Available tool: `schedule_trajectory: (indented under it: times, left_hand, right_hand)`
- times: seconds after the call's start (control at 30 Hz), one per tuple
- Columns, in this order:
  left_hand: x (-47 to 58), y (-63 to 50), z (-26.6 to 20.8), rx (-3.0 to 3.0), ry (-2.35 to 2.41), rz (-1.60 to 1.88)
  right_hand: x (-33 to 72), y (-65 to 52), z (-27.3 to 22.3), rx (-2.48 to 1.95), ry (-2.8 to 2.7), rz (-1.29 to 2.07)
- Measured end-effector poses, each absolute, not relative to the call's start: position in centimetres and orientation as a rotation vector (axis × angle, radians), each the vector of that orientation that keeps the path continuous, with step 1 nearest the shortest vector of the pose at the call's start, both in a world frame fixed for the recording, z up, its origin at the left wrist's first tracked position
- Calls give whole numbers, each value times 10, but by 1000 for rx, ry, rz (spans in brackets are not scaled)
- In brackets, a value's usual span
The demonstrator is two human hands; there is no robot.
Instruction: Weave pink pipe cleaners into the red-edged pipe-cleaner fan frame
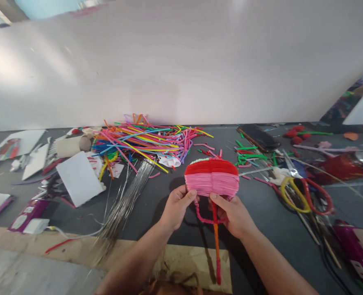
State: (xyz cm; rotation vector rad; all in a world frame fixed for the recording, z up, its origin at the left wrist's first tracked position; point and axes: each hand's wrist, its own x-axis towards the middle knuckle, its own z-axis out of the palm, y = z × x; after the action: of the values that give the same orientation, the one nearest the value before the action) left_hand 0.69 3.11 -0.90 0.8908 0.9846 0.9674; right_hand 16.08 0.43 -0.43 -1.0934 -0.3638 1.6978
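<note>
Between my two hands is a rounded pipe-cleaner craft piece (212, 178), red across its upper part and pink below, with pale green along the top edge. My left hand (178, 207) pinches its lower left edge, thumb on the front face. At the lower right edge my right hand (232, 213) grips it the same way. A pink twisted loop (201, 217) hangs under the piece. An orange and red pipe-cleaner stem (216, 241) dangles down from near my right thumb. The fingers behind the piece are mostly hidden.
Loose coloured pipe cleaners (150, 141) are heaped at the back, with a wire bundle (129, 200) left of my hands. To the right lie scissors (304, 194), a phone (258, 137) and a red can (341, 170). A white panel (200, 61) stands behind the table.
</note>
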Motion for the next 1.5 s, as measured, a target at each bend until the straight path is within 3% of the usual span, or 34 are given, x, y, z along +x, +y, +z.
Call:
schedule_trajectory:
  times: [0.27, 0.93, 1.17, 1.5]
  left_hand:
    - [12, 29, -7, 807, 994, 950]
    - [23, 23, -11, 769, 1020, 1086]
    - [26, 26, -6, 679, 987, 1100]
    - [29, 25, -1, 547, 892, 1086]
  right_hand:
    - [158, 3, -10, -1135, -687, 1560]
    - [152, 3, -12, -1138, -668, 1509]
    - [158, 2, -10, -1073, -544, 1657]
    - [160, 1, -17, -1240, -767, 1513]
